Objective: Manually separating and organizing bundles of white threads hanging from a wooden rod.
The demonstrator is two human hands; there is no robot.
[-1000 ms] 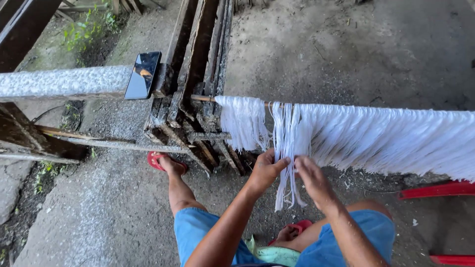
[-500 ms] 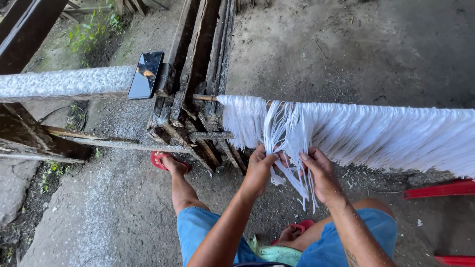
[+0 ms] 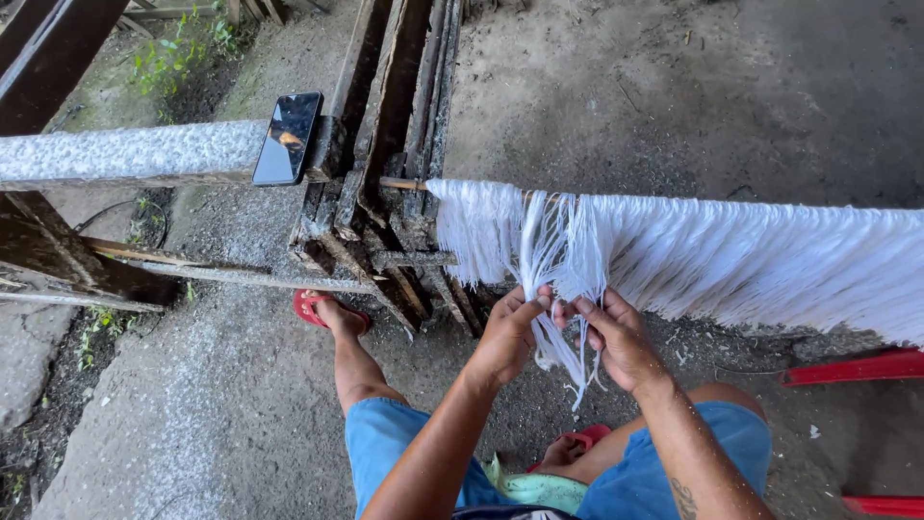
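- Head view showed us the long curtain of white fibre strands [image 3: 731,255] first: it hung from a thin horizontal rod [image 3: 404,183] and ran from the dark wooden frame [image 3: 385,144] out past the right edge, its long axis lying left to right, straight ahead of and above both our hands.
- From that curtain we had a narrow bundle of strands [image 3: 563,337] drawn down and towards us; its long axis ran top to bottom, ending in a loose tail between our knees.
- Our left hand [image 3: 505,337] was closed in a pinch on the bundle's left side, thumb and forefinger pressed on the strands.
- Our right hand [image 3: 616,337] sat just beside it, fingertips closed on the same bundle from the right; the two hands nearly touched and stood equally near the strands.
- We noted a grey concrete beam [image 3: 125,154] well off to the left.
- On its near end lay a dark phone [image 3: 287,137], well apart from either hand.
- Our foot in a red sandal [image 3: 322,310] rested below the frame.
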